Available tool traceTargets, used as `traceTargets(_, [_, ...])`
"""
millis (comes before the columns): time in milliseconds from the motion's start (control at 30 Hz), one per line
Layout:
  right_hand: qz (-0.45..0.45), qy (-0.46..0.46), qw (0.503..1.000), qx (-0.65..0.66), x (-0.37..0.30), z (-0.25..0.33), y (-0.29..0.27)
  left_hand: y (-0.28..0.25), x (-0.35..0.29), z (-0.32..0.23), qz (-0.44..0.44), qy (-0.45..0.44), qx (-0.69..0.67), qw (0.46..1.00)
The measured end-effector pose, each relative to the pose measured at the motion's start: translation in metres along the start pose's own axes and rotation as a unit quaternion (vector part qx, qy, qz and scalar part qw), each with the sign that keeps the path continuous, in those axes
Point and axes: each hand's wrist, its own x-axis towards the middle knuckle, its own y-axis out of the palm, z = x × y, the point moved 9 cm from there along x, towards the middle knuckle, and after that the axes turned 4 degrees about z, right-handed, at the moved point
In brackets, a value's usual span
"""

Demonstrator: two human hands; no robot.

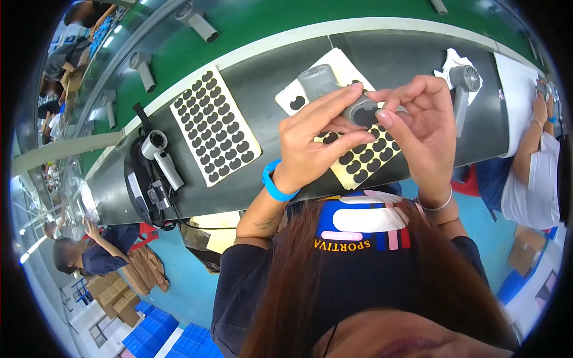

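Note:
A grey device shaped like a small hair dryer (pixel 318 79) lies over the sticker sheets, its handle end pointing toward me. My left hand (pixel 316 134) grips the handle near that end, thumb below and fingers above. On the round end face sits a black sticker (pixel 365 115). The thumb and forefinger of my right hand (pixel 421 116) pinch at the sticker's right edge, while the other fingers curl above. Under my hands is a pale sheet of black stickers (pixel 364 166), partly hidden by them.
Another sticker sheet (pixel 216 128) lies to the left, beside a similar grey device (pixel 161 156) and a black stand with cables (pixel 140 185). At right, a grey device (pixel 465 80) rests on white wrapping. More devices (pixel 196 21) sit on the green conveyor (pixel 256 21). Co-workers sit on both sides.

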Motion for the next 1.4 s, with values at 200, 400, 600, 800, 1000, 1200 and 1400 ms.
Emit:
traceTargets(200, [-0.001, -0.010, 1.000, -0.007, 0.0006, 0.0018, 0.0002, 0.0000, 0.0013, -0.0019, 0.000, 0.006, -0.001, 1.000])
traceTargets(400, [0.003, -0.008, 1.000, -0.005, 0.0009, 0.0004, 0.0006, -0.0004, 0.0003, -0.0001, -0.004, 0.001, -0.009, 1.000])
traceTargets(600, [0.005, -0.038, 0.999, -0.020, 0.0016, 0.0041, 0.0006, -0.0010, 0.0010, -0.0015, -0.007, 0.008, -0.002, 1.000])
traceTargets(800, [0.007, -0.011, 1.000, -0.025, 0.0009, 0.0034, 0.0031, -0.0021, 0.0003, -0.0004, -0.008, 0.011, -0.006, 1.000])
traceTargets(1000, [0.008, -0.034, 0.998, -0.056, 0.0023, 0.0054, 0.0034, -0.0024, 0.0003, -0.0013, -0.007, 0.005, -0.005, 1.000])
traceTargets(1200, [0.009, -0.033, 0.998, -0.060, 0.0020, 0.0064, 0.0047, -0.0027, -0.0001, -0.0008, -0.010, 0.008, -0.010, 1.000])
traceTargets(1400, [0.011, -0.003, 0.995, -0.100, 0.0003, 0.0069, 0.0057, -0.0021, -0.0003, -0.0019, -0.017, -0.003, 0.000, 1.000])
